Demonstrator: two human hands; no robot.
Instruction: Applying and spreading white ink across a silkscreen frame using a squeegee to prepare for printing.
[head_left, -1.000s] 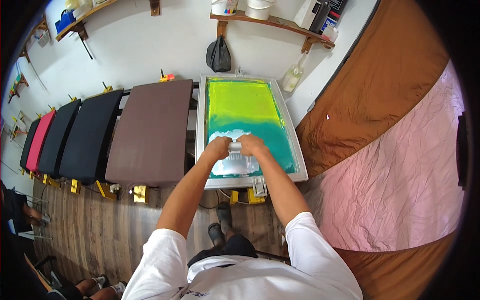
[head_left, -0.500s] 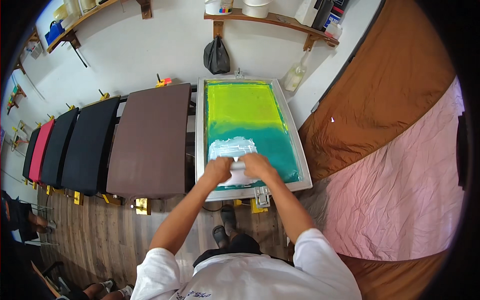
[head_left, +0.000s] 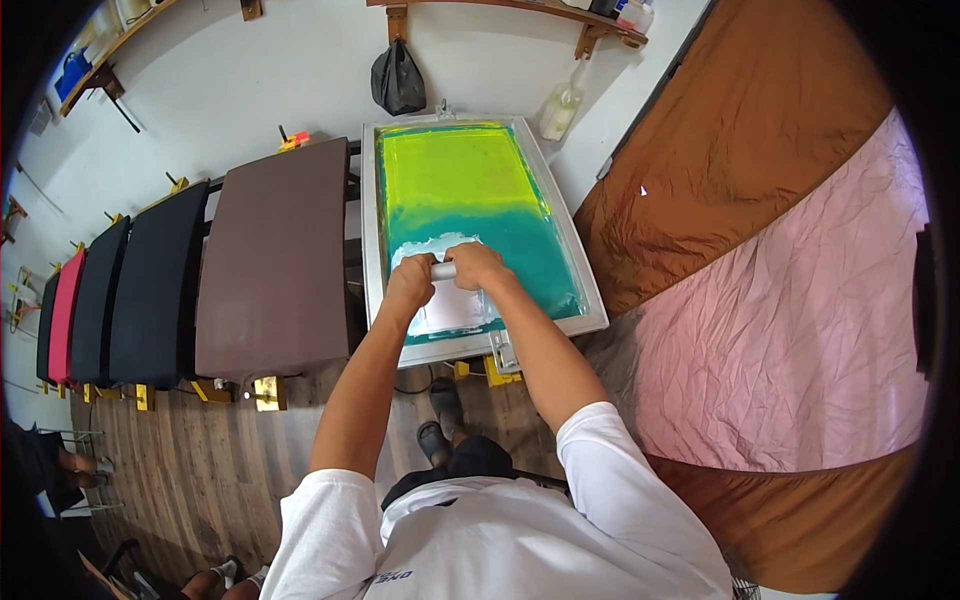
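Note:
Both my hands grip a squeegee (head_left: 443,271) by its pale bar handle, over the near half of a printing screen. My left hand (head_left: 408,283) is closed round the left end of the handle, and my right hand (head_left: 476,266) round the right end. The blade under my hands is mostly hidden. The screen's pale frame (head_left: 371,220) surrounds a mesh that is yellow-green (head_left: 455,170) at the far side and teal (head_left: 520,250) nearer me. White ink (head_left: 432,244) lies in a patch around the squeegee, with a ragged far edge.
Left of the screen stands a brown fabric-covered board (head_left: 275,260), then black boards (head_left: 155,285) and a red one (head_left: 66,310) in a row. A metal clamp (head_left: 503,352) sits at the frame's near edge. Brown sheeting (head_left: 720,150) hangs at the right. A black bag (head_left: 399,80) hangs beyond.
My hands and the squeegee have moved away from the screen's near edge, toward its far side. Both hands keep hold. The whole view has shifted, so the scene sits higher and further left.

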